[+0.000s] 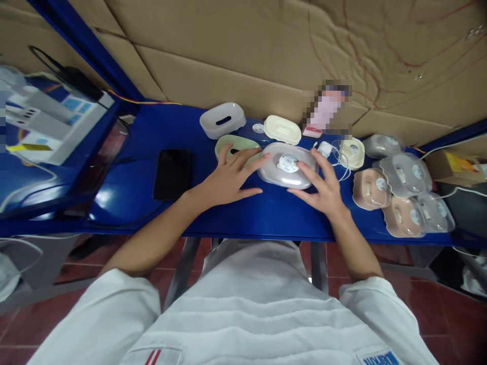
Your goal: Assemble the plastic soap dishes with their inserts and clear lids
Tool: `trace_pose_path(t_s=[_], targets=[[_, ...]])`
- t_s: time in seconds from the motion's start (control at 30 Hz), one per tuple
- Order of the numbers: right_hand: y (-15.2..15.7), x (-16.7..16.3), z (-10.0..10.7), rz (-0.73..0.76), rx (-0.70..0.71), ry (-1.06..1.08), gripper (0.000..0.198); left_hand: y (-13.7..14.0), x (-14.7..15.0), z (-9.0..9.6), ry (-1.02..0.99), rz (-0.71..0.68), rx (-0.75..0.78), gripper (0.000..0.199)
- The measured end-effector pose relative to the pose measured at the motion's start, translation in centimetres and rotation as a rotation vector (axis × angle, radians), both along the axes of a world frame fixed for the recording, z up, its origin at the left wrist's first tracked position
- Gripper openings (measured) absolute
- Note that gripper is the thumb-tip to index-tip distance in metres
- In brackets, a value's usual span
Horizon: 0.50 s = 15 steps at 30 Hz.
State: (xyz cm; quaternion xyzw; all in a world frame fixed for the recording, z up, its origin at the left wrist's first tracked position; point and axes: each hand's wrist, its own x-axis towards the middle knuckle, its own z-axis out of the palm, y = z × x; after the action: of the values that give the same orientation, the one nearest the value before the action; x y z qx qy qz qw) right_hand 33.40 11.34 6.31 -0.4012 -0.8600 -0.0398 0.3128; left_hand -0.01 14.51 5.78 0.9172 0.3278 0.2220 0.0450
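A pale plastic container with a clear lid (274, 173) and a round white label (288, 163) lies on the blue table in front of me. My left hand (226, 177) is spread at its left end, index fingertip near the rim and other fingers over a light green plastic tray (224, 144). At the right end, my right hand (323, 185) has its fingers apart; one fingertip reaches the label and the thumb lies by the front edge. Whether either thumb touches the container, I cannot tell. A whitish slotted tray (216, 121) and a cream tray (283, 129) sit behind.
Several lidded containers (405, 175) are grouped at the right, near a cardboard box (452, 170). White cables (345, 170) lie beside a small cream container (352, 152). A black phone (172, 175) rests at left. A pixelated upright object (325, 111) leans against the cardboard wall (228, 61).
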Motion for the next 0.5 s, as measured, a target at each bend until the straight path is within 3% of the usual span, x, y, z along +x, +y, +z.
trace_pose_path(t_s=[0.17,0.33,0.43,0.5], targets=[[-3.1,2.2,0.4,-0.289,0.097,0.061,0.088,0.0,0.0,0.5,0.026,0.106,-0.034,0.073],[-9.7,4.5,-2.4,-0.417,0.167,0.132,0.087,0.5,-0.3,0.4,0.057,0.207,-0.051,0.059],[-13.9,6.8,-3.3,-0.6,0.177,0.106,0.088,0.6,-0.3,0.2,0.071,0.227,-0.074,0.057],[-16.0,9.0,-3.1,-0.739,0.273,0.125,0.092,0.6,-0.1,-0.1,0.069,0.217,-0.096,0.056]])
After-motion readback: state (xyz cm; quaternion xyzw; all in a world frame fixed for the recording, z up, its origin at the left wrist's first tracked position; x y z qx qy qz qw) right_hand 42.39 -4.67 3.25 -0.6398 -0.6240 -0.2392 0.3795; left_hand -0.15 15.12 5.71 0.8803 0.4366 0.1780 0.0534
